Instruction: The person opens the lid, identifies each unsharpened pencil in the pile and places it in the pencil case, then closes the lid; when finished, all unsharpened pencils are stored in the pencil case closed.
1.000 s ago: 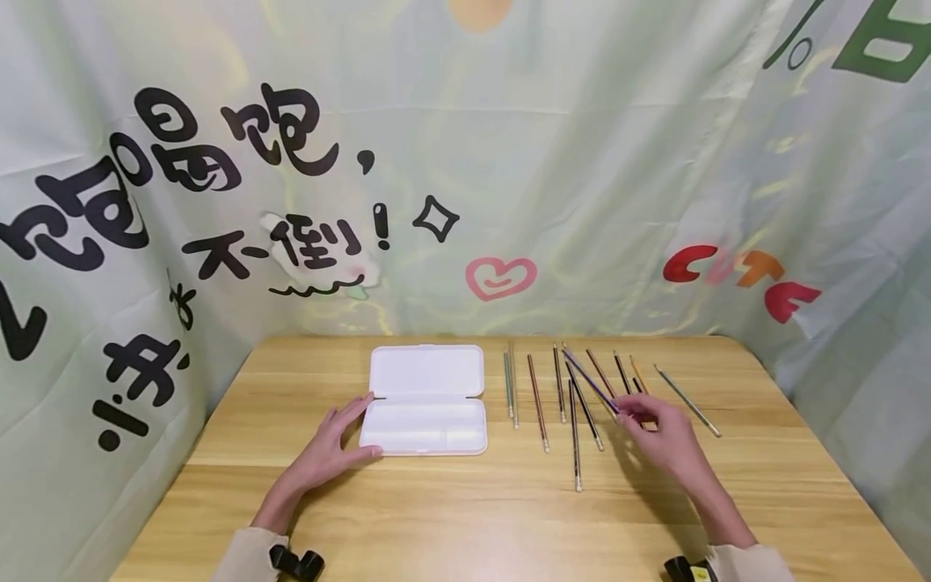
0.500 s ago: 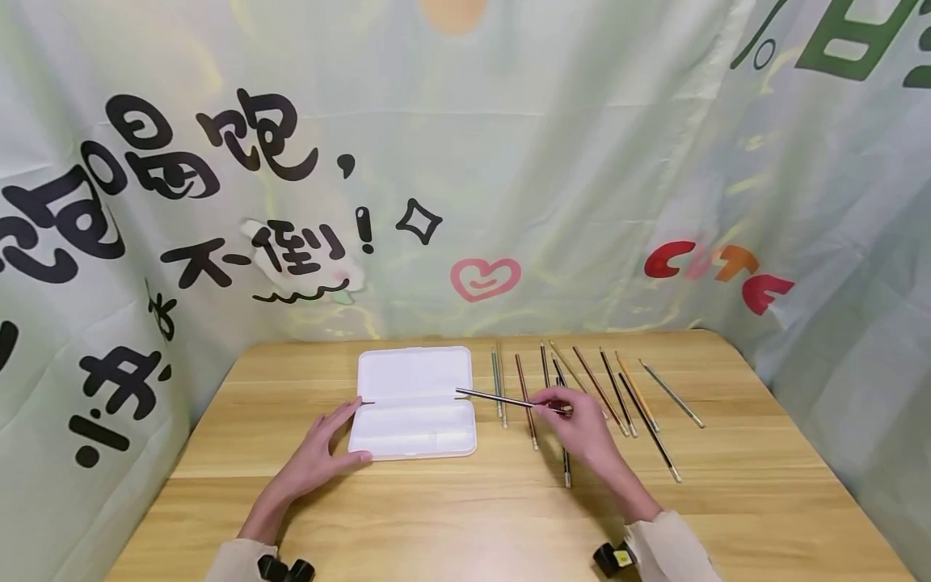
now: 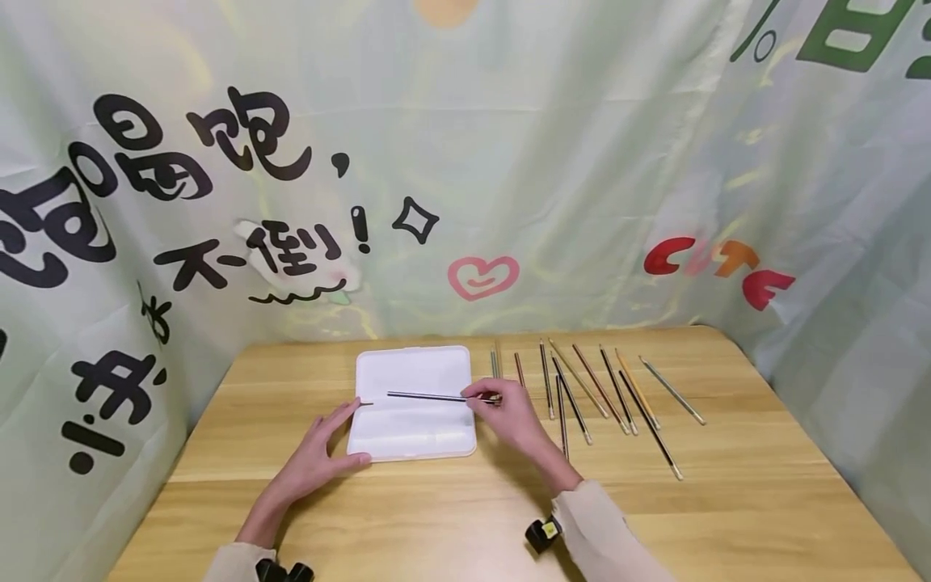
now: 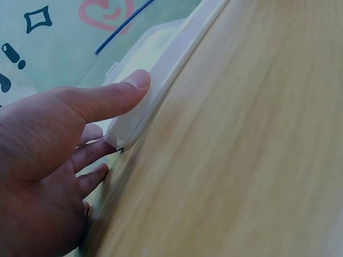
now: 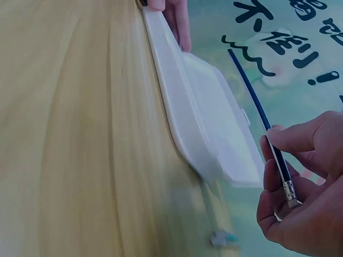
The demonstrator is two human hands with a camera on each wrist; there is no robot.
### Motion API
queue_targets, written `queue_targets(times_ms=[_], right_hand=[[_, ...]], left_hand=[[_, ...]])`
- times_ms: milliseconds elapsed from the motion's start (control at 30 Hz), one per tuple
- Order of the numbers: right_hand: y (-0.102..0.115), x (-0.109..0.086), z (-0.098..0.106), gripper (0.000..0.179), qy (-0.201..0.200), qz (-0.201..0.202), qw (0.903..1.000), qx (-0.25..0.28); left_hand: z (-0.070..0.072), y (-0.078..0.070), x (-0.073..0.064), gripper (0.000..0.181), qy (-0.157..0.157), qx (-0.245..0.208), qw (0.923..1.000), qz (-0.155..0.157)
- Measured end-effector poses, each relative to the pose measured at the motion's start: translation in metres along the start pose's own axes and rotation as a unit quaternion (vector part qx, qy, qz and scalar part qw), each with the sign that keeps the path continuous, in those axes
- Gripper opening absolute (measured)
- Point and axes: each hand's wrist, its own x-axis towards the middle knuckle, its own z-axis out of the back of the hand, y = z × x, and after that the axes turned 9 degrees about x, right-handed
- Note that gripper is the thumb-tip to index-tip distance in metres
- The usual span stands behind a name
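Observation:
A white plastic pencil case [image 3: 414,449] lies open on the table, its lid [image 3: 414,368] folded back. My left hand [image 3: 323,444] holds its left end, thumb at the near corner and fingers reaching to the hinge side; in the left wrist view the thumb [image 4: 115,99] presses on the white side wall. My right hand [image 3: 509,412] pinches a dark pencil [image 3: 425,396] near its eraser end, between thumb and fingers. The pencil lies level across the case, above the hinge line. The right wrist view shows its silver ferrule [image 5: 289,190] and dark blue shaft.
Several loose pencils lie right of the case, among them a black one [image 3: 658,440], an orange one [image 3: 636,388] and a green one [image 3: 672,390]. My right hand partly covers others beside the case. A printed curtain [image 3: 582,202] hangs behind the wooden table [image 3: 451,525].
My right hand has moved left from among the pencils to the case's right side, carrying the dark pencil and turning it nearly sideways. My left hand has stayed on the case.

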Motion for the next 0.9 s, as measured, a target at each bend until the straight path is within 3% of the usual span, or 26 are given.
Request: queue_targets(times_ms=[200,400,733,900], right_hand=[[0.001,0.008,-0.026,0.008,0.029,0.029,0.9991,-0.006],[-0.002,0.01,-0.045,0.008,0.032,0.019,0.9977,-0.058],[-0.006,0.005,-0.06,0.009,0.041,0.034,0.9883,-0.143],[-0.006,0.005,-0.057,0.008,0.037,0.027,0.9895,-0.137]], left_hand=[[0.001,-0.001,-0.002,0.094,-0.005,-0.002,1.0,0.004],[-0.002,-0.003,0.0,0.093,-0.003,0.003,1.0,0.001],[-0.002,-0.002,-0.002,0.094,-0.01,-0.003,0.9999,0.0],[-0.002,-0.004,0.001,0.093,-0.005,-0.004,1.0,-0.003]])
